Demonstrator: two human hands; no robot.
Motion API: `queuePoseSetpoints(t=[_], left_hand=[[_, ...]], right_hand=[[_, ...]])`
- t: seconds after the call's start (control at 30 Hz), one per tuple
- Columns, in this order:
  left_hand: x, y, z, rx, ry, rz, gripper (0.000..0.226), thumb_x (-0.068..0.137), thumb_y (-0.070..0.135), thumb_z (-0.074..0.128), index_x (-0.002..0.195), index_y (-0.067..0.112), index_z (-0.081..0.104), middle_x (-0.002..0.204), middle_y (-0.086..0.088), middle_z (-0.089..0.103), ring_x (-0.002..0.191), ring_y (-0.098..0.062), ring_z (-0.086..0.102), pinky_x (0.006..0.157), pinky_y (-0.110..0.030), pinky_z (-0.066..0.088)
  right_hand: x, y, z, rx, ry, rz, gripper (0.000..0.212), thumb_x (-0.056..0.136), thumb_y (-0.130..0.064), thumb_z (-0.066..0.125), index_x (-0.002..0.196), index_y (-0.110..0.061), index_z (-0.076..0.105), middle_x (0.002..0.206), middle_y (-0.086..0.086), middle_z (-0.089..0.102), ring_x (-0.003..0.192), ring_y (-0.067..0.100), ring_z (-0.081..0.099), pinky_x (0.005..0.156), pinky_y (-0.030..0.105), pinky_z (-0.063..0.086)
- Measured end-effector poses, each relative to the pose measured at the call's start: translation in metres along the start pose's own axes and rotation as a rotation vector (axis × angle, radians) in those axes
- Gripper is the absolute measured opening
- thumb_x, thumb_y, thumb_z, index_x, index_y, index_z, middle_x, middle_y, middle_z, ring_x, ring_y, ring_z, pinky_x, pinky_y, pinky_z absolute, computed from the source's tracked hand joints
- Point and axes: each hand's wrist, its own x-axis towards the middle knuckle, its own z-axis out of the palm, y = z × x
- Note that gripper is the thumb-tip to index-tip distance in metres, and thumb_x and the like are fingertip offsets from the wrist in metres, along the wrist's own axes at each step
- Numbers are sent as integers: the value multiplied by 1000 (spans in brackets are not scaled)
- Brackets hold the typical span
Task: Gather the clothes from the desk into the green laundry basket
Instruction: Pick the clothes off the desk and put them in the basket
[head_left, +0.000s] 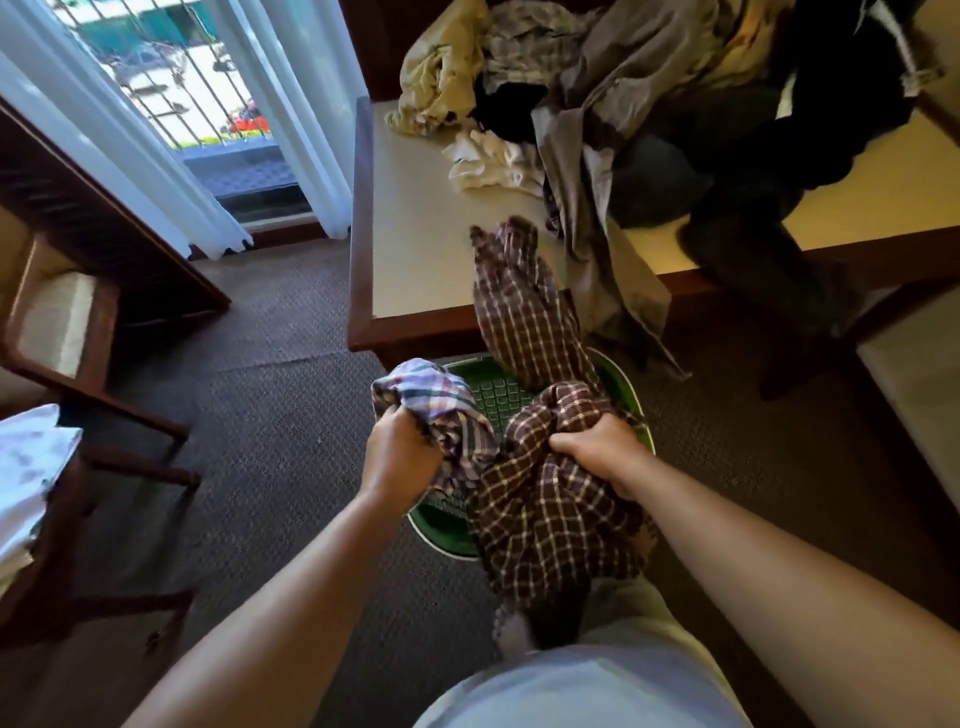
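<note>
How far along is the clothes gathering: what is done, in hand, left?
Done: little; the green laundry basket shows bare mesh floor. In hand: the left hand grips a pale plaid garment, the right hand a brown plaid garment, both over the basket. Left: the pile of clothes on the desk.

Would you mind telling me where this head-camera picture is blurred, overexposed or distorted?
Head view: the window is blown out by daylight; the dark clothes on the desk sink into shadow; the brown plaid shirt is motion-blurred at its upper end; the curtains lean, a wide-angle effect.
</note>
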Motion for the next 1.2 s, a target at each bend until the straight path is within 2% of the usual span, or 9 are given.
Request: queuePoseSetpoints(t=[0.07,0.27,0.4,0.57,0.73,0.87,1.0,1.1,1.2], left_hand=[[-3,4,2,14,-7,2,36,76,3,67,111,8,76,108,-17,73,98,-38,69,82,-38,57],[-8,7,9,-1,-37,-16,40,74,-1,65,113,7,74,108,-13,72,97,-35,69,82,-40,58],[-12,12,11,1,-51,-32,41,76,-2,63,115,6,73,111,-13,71,99,-34,67,81,-34,54],[-15,14,15,-11,-93,-23,42,77,8,64,118,11,70,112,-8,70,100,-32,67,85,-45,58],[-18,21,23,-38,-154,-21,41,77,11,67,118,11,68,114,-7,70,105,-30,66,86,-38,56],[-14,28,27,-81,-173,-6,50,76,16,74,126,15,64,121,-3,65,111,-23,62,89,-28,49],[-9,31,28,-97,-213,48,63,78,24,78,136,22,55,124,3,56,106,-12,49,87,-24,39],[-8,26,29,-84,-219,54,58,87,25,74,141,22,54,131,-1,58,111,-17,58,89,-27,46],[-8,22,27,-62,-234,61,57,92,18,71,146,22,53,141,-3,57,122,-21,59,97,-27,47]], right_hand=[[5,12,1,25,60,43,79,81,-42,78,144,-6,46,146,14,52,130,33,52,109,41,43],[11,23,-2,68,165,-8,64,89,-43,71,136,-6,50,134,13,57,119,33,58,100,40,48],[16,26,-4,89,122,-66,72,97,-47,61,156,-17,32,157,11,40,140,32,44,109,44,41],[18,32,-4,102,45,-169,52,102,-34,56,151,-20,43,150,0,51,135,19,50,110,38,43],[14,39,0,63,18,-223,46,104,-25,53,149,-19,47,148,1,53,132,17,52,108,32,42],[10,42,4,36,9,-263,45,104,-29,51,148,-22,49,147,-3,54,123,12,55,96,27,44],[5,39,5,10,-30,-279,48,105,-31,49,152,-26,42,154,-3,48,131,20,54,106,39,44],[2,37,8,-36,-37,-282,51,103,-34,51,153,-30,41,155,0,46,128,20,54,108,39,44],[0,36,12,-100,-25,-315,54,102,-38,50,154,-29,39,157,1,43,142,21,42,116,41,37]])
